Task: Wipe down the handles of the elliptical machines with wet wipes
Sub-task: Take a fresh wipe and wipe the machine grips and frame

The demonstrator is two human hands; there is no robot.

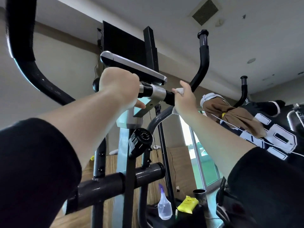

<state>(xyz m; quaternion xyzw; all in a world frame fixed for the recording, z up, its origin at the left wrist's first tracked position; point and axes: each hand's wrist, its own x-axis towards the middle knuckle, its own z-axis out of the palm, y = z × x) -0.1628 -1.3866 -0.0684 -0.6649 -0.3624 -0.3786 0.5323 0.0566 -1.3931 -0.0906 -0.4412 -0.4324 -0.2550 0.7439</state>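
Two hands are up on the short grip bar (154,92) that runs under the console (131,66), and I am looking up at them from below. My left hand (118,86) is wrapped round the left end of the bar, fingers curled over the top and thumb showing underneath, gripping bare bar with no cloth in it. My right hand (185,97) is closed round the right end with the wet wipe (180,91) trapped between palm and bar. A white fold pokes out above the forefinger and another corner hangs below the heel of the hand.

I judge the wipe to be thin, limp and damp. It weighs next to nothing, bunches easily and would likely slip or tear if dragged by one corner, so I would hold it spread under the whole palm and fingers. The bar is rigid and fixed, with a black sleeve that looks grippy and a smooth silver collar in the middle where the wipe should slide more freely. The long curved handle (203,63) rises just behind my right hand. Down on the floor stand a spray bottle (164,206) and a yellow wipes pack (187,204), just beside each other
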